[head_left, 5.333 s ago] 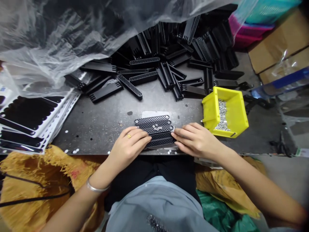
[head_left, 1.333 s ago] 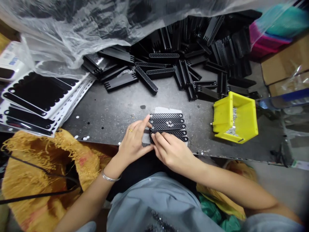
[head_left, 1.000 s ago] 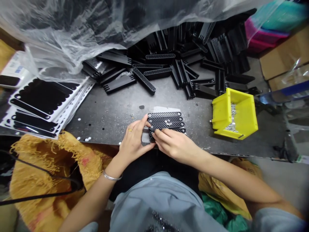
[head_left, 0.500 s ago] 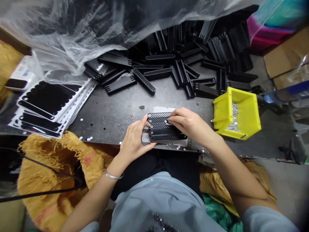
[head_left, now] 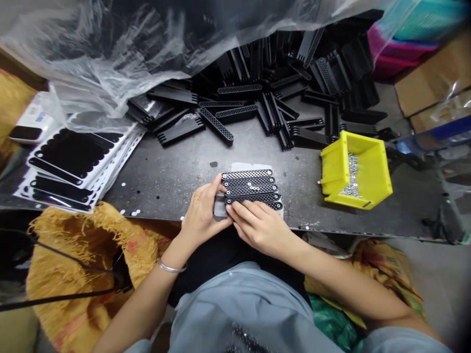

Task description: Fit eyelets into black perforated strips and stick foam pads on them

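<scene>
Several black plastic bars with a lattice surface [head_left: 246, 174] lie side by side in a row on a light grey plate [head_left: 239, 166] near the table's front edge. My left hand [head_left: 200, 211] grips the row at its left side, index finger at the far corner and thumb at the near one. Small silver rings [head_left: 253, 188] lie loose on the middle bars, and others sit in the bar ends. Over the left end of the nearest bar, the fingers of my right hand [head_left: 263, 228] are pinched together. Whatever they hold is hidden.
A yellow bin [head_left: 379, 166] with small silver parts [head_left: 351, 176] stands to the right. Behind is a heap of black plastic pieces [head_left: 272, 110], partly under clear plastic sheeting [head_left: 128, 59]. Sheets with black stickers [head_left: 69, 157] are stacked at the left.
My right hand has moved from the right side of the far bars to the left end of the nearest bar. My left hand keeps its hold.
</scene>
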A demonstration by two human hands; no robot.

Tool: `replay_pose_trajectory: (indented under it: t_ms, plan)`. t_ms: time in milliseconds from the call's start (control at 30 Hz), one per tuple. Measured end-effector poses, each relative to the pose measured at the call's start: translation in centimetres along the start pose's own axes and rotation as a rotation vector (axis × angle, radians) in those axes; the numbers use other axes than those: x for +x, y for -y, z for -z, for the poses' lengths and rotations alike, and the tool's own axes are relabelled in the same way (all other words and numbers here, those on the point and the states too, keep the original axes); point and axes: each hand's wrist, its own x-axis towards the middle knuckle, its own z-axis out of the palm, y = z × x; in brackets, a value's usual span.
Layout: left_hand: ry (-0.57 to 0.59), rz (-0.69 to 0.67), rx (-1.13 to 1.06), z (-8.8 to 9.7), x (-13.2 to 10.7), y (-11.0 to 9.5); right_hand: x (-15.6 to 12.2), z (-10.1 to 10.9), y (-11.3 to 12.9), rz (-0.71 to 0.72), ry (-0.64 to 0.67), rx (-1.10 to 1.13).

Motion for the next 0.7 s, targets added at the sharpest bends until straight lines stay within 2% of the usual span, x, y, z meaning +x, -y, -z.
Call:
replay_pose_trajectory:
  t_ms: [100,233,333,400,500,567,633,700]
  plan:
    - [-0.003,-0.002,0.004,-0.1,0.1,-0.1,-0.8,-0.2,1.3,-0.057,0.060,-0.084]
    - [0.001,-0.001,0.002,-0.1,0.2,0.2,0.3,-0.3,3.4,-0.114,0.092,-0.105]
    - [0.007,-0.005,0.015,0.4,0.1,0.1,1.0,0.7,2.9,-0.251,-0.017,0.136]
    - [0.008,-0.018,0.078,0.6,0.0,-0.6,0.3,1.5,1.1,-0.449,-0.167,0.419]
    - [0.044,0.016,0.206,-0.3,0.6,-3.2,-2.2,1.3,-2.5,-0.882,-0.505,0.782]
    - [0.079,0.085,0.233,-2.2,1.6,-5.6,-3.7,0.0,-4.7,-1.046,-0.674,1.056]
    - [0.118,0.132,0.211,-4.9,3.3,-8.4,-4.3,-1.7,-6.0,-1.054,-0.690,1.290]
    - [0.206,0.119,0.178,-7.5,5.3,-11.5,-4.3,-3.0,-6.4,-0.964,-0.617,1.287]
